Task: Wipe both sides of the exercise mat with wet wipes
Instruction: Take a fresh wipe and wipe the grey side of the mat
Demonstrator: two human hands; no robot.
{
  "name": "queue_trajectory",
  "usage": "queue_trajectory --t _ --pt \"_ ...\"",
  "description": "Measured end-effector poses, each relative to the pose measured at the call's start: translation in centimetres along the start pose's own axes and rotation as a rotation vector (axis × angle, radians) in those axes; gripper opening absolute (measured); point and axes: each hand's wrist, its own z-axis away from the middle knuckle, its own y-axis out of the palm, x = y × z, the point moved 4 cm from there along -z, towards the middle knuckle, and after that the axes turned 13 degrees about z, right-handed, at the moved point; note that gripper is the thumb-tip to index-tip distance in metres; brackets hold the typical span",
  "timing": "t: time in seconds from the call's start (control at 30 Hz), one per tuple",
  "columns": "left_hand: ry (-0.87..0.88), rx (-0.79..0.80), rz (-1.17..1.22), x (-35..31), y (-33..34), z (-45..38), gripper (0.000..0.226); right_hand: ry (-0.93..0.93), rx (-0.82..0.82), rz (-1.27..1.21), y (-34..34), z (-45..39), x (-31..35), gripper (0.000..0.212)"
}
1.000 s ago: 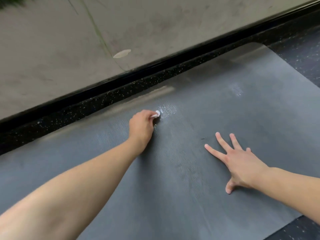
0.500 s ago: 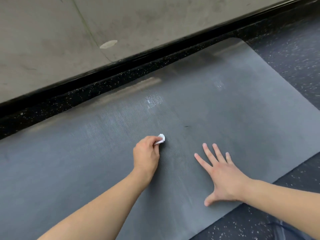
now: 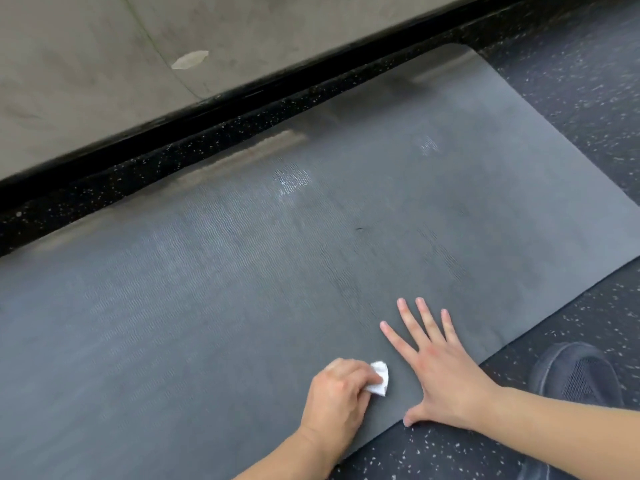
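A grey textured exercise mat (image 3: 242, 271) lies flat on the dark speckled floor and fills most of the view. My left hand (image 3: 336, 396) grips a small folded white wet wipe (image 3: 379, 379) and presses it onto the mat close to its near edge. Just to the right, my right hand (image 3: 440, 372) lies flat on the mat with the fingers spread, its thumb at the mat's near edge. Wet shiny patches show on the mat farther away.
A black baseboard strip (image 3: 242, 95) runs along the far side under a grey concrete wall (image 3: 86, 64). Dark speckled rubber floor (image 3: 571, 91) surrounds the mat. A dark mesh shoe (image 3: 578, 375) sits at the lower right beside the mat's near edge.
My left hand has dragged the wipe from the mat's far side toward me, down to the near edge. My right hand stays flat on the mat. The view has tilted down.
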Motion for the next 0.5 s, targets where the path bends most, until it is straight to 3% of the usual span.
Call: queue_trajectory --t 0.2,0.3,0.4,0.43,0.5 --pt "0.084 0.134 0.039 -0.2 2.8 2.8 0.020 -0.069 -0.055 0.033 1.5 0.9 0.2 0.142" --pt "0.082 0.109 0.120 -0.6 0.7 1.1 0.020 -0.119 -0.168 -0.054 0.0 0.8 -0.6 0.118" --pt "-0.023 -0.191 0.142 1.6 -6.5 -5.5 0.031 -0.169 -0.358 -0.090 -3.3 -1.4 -4.1 0.096" --pt "-0.069 -0.319 0.128 2.8 -9.9 -8.6 0.033 -0.152 -0.352 -0.046 -4.8 -2.9 -5.8 0.102" --pt "-0.179 -0.526 0.084 5.3 -17.4 -15.5 0.023 -0.020 -0.181 -0.031 -7.9 -5.9 -8.9 0.130"
